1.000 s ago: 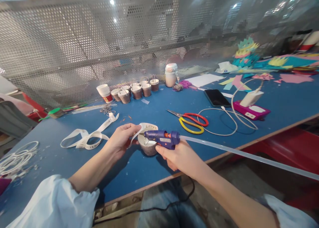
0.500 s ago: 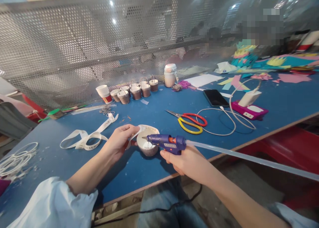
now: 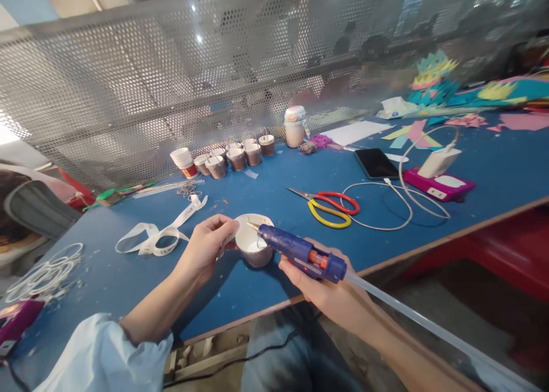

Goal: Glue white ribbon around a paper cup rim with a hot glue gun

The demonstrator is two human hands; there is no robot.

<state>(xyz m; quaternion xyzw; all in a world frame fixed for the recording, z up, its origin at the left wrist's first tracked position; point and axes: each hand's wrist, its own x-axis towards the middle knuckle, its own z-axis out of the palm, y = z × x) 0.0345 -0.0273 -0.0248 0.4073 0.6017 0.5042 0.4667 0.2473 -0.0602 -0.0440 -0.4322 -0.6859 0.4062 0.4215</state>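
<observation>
My left hand (image 3: 213, 235) is closed in a pinch at the left rim of a small paper cup (image 3: 259, 259), white inside and brownish outside. A sliver of white ribbon shows between its fingers; the rest of the printed ribbon (image 3: 165, 242) lies loosely looped on the table to the left. In my right hand (image 3: 319, 283) is a blue hot glue gun (image 3: 295, 248), with a long translucent glue stick (image 3: 412, 312) trailing from its back. The gun's metal nozzle points left over the cup's opening, near my left fingertips. The cup's base is upright on the table.
Scissors (image 3: 330, 209) with red and yellow handles lie beyond the gun. Farther right are a phone (image 3: 376, 163), a white cable and a magenta power strip (image 3: 441, 185). Several small cups (image 3: 235, 159) stand along the perforated screen, beside a lidded bottle (image 3: 295, 128). White cord (image 3: 45, 272) lies left.
The glue gun has turned, its back end dropping lower right and its nozzle rising toward the cup's far rim. My left hand has brought the ribbon closer against the rim. The view has shifted slightly.
</observation>
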